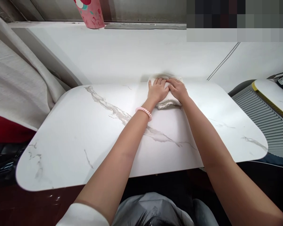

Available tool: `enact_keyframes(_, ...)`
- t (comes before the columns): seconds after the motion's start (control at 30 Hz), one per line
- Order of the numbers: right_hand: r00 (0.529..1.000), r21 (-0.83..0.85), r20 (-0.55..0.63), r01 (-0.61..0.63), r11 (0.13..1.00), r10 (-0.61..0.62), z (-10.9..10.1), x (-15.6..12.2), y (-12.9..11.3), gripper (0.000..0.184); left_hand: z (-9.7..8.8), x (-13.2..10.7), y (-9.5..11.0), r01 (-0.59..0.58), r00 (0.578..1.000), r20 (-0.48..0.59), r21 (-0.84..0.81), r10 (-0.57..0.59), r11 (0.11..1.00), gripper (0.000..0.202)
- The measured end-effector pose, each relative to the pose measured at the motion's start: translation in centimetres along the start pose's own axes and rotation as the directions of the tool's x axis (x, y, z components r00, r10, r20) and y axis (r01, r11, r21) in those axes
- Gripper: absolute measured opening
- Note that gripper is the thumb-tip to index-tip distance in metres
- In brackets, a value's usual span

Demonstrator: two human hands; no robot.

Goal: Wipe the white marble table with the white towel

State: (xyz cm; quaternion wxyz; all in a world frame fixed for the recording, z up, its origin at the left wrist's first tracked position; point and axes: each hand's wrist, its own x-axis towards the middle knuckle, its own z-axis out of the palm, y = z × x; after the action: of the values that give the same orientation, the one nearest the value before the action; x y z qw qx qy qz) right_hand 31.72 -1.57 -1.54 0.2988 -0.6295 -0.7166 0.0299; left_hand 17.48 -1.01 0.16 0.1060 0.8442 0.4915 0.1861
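Note:
A folded white cloth [168,103], which looks like a towel, lies at the far edge of the white marble-patterned table [103,141], close against the wall. My left hand [158,89] presses on the cloth's left part, fingers stretched out and the little-finger side spread away. On the right part rests my right hand [178,88], palm down, its fingers laid flat and close together over the fabric. The two hands touch or nearly touch at the thumbs. Around my left wrist is a pink coiled band [144,113]. Most of the cloth's middle is hidden under the hands.
Behind the table rises a white wall [108,53], with a pink patterned cup-like object [91,14] on the ledge above. Pale fabric [16,66] hangs at the left. At the right stands a ribbed grey panel [264,122] beside another marble-patterned surface [273,91]. Thin cables [224,61] run down the wall.

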Motion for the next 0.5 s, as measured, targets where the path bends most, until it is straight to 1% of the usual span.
enact_keyframes(0.13,1.000,-0.006,0.015,-0.023,1.000,0.023,0.0,0.9,0.6,0.047,0.4,1.1,0.0,-0.001,1.000,-0.020,0.008,0.001,1.000,0.049)
enact_keyframes(0.23,0.999,-0.014,0.028,-0.018,1.000,0.018,0.0,1.0,0.8,0.048,0.6,1.2,0.1,0.003,1.000,-0.026,0.025,-0.002,1.000,0.050)
enact_keyframes(0.37,0.999,-0.044,0.048,-0.010,0.999,0.012,-0.2,0.2,0.7,0.048,0.6,0.5,0.6,0.009,1.000,-0.022,0.044,-0.008,0.999,0.052)
enact_keyframes(0.5,0.998,-0.046,0.062,-0.012,0.999,0.015,-1.0,-1.7,0.8,0.047,0.8,-0.9,1.8,0.026,1.000,0.010,0.045,-0.027,0.999,0.052)
